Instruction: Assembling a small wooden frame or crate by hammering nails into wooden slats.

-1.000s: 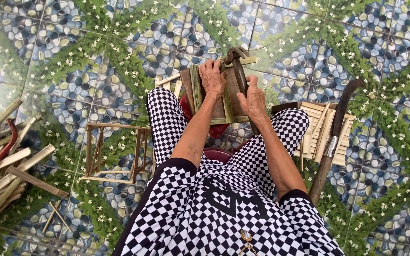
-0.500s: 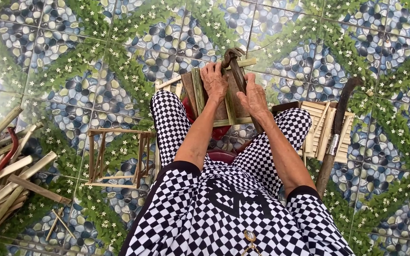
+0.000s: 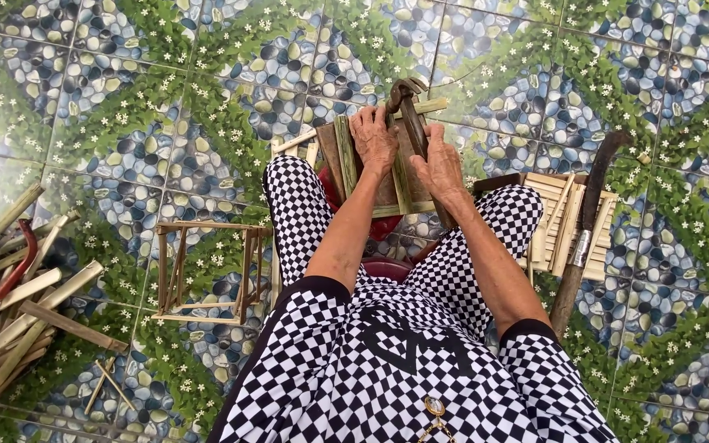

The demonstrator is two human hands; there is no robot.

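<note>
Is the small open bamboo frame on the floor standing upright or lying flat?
Standing upright: the small open bamboo frame rests on the tiled floor, its thin posts rising between two rectangles of sticks.

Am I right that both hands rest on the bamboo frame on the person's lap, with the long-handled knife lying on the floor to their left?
Not quite. The head view shows the left hand and right hand on the bamboo frame, but the long-handled knife lies on the floor to their right, not their left.

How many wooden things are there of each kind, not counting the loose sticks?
Flat slatted bamboo panel under both hands: 1
Open square bamboo stick frame on the floor: 1
Pale slatted bamboo panel on the right: 1
Long dark-handled tool: 1
Total: 4
</note>
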